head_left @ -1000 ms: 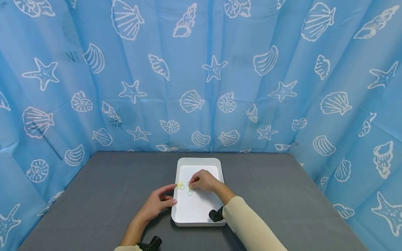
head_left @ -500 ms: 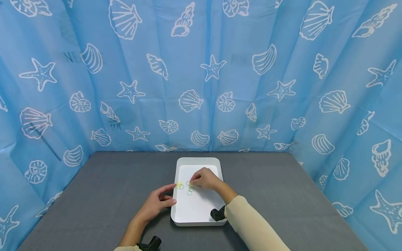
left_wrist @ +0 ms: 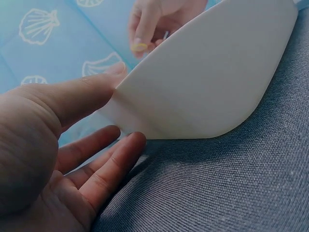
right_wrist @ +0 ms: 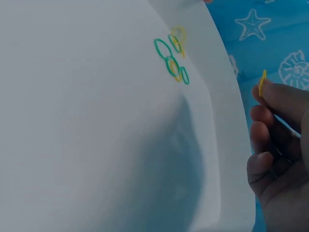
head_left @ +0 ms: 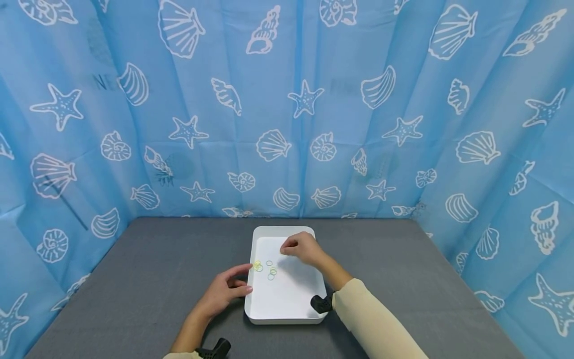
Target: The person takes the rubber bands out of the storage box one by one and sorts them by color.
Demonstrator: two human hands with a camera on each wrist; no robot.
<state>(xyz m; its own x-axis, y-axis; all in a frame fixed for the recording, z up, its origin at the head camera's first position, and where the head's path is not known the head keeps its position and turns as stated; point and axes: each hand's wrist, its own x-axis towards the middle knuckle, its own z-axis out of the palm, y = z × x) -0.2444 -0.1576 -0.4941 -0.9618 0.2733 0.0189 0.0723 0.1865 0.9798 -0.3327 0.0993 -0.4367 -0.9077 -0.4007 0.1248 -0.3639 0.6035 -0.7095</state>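
Observation:
A small yellow rubber band [right_wrist: 262, 83] is pinched between the thumb and finger of my right hand [head_left: 305, 248], raised over the far right part of the white tray [head_left: 287, 309]. In the left wrist view the same band shows at those fingertips, beyond the tray rim. My left hand [head_left: 224, 289] lies at the tray's left side, its fingertips touching the rim and outer wall. Inside the tray, loose green rubber bands [right_wrist: 163, 48] and yellow rubber bands [right_wrist: 179, 33] lie toward the left wall, some overlapping.
The tray stands on a grey cloth-covered table [head_left: 179, 259]. A blue curtain [head_left: 287, 109] with white shells and starfish hangs behind and at both sides. A black wrist camera [head_left: 322, 303] sits on the right wrist, close over the tray's near right corner.
The right hand has left the rubber bands in the tray and risen away to the right and back, carrying the yellow one. The left hand stays at the rim.

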